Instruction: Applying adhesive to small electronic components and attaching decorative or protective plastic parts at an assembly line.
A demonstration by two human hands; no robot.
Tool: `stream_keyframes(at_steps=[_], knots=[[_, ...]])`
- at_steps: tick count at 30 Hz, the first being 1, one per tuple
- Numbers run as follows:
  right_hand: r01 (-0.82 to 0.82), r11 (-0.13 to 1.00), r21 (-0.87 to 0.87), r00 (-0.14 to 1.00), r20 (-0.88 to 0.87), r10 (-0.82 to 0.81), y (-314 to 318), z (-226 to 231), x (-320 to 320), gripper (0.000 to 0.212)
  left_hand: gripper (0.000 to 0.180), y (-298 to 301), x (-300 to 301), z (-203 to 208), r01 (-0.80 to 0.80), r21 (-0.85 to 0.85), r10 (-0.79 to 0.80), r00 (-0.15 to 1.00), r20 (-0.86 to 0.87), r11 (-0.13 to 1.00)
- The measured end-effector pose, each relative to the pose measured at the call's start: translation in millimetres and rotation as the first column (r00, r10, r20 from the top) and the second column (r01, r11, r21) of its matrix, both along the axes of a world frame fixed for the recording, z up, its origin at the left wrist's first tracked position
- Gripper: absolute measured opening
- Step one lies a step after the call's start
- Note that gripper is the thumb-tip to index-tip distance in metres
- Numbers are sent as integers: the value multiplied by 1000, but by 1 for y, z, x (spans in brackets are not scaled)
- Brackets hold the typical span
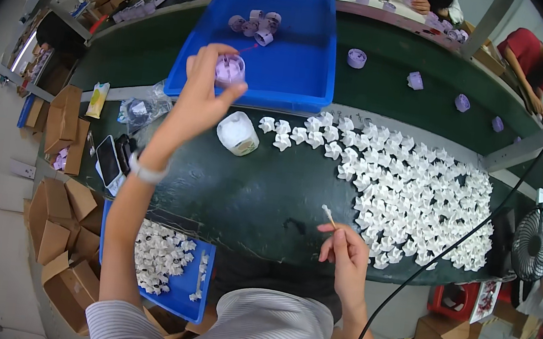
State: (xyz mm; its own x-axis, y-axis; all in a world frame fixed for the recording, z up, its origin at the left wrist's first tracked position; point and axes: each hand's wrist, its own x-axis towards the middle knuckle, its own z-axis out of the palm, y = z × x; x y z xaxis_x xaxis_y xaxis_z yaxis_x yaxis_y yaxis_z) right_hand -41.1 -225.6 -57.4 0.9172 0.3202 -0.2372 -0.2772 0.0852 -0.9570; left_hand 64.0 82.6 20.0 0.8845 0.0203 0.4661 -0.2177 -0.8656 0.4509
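My left hand [203, 97] is raised over the near edge of the blue tray [329, 75], fingers closed round a translucent purple ring-shaped part [231, 71]. Several similar purple rings [252, 26] lie deeper in that tray. Low over the dark green table, my right hand [347, 250] pinches a thin stick with a white tip [327, 211], which looks like a cotton swab. Between the hands stands a white tub [238, 133] with white stuff inside. Rows of white star-shaped pieces [417, 201] cover the table's right side, their nearest ones close to my right hand.
Beyond the table, a green conveyor belt [394, 56] carries scattered purple rings [357, 59]. A phone [108, 162] and plastic bags lie at left. A black cable [433, 260] crosses the right side near a fan [534, 244]. A lower blue bin [184, 298] holds white pieces. Other people work beyond.
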Motion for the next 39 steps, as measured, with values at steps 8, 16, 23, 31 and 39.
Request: stream_keyframes(at_steps=[8,16,23,31,39], knots=[[103,986,132,993,50,-110,12,8,-8,14,60,-71,-106,-2,232,-724,-264,962,71,649],[207,978,-32,881,440,-173,24,18,-11,13,58,-105,-138,-50,261,-881,-245,954,172,395],[199,972,-124,831,546,-101,36,23,-12,19,56,-113,-144,-54,250,-946,-273,943,190,205],[271,926,-264,713,701,-9,37,26,-14,23,57,-111,-147,-55,241,-956,-309,933,182,164],[300,897,-326,623,779,75,37,33,-13,25,57,-110,-149,-53,250,-956,-337,923,187,154]])
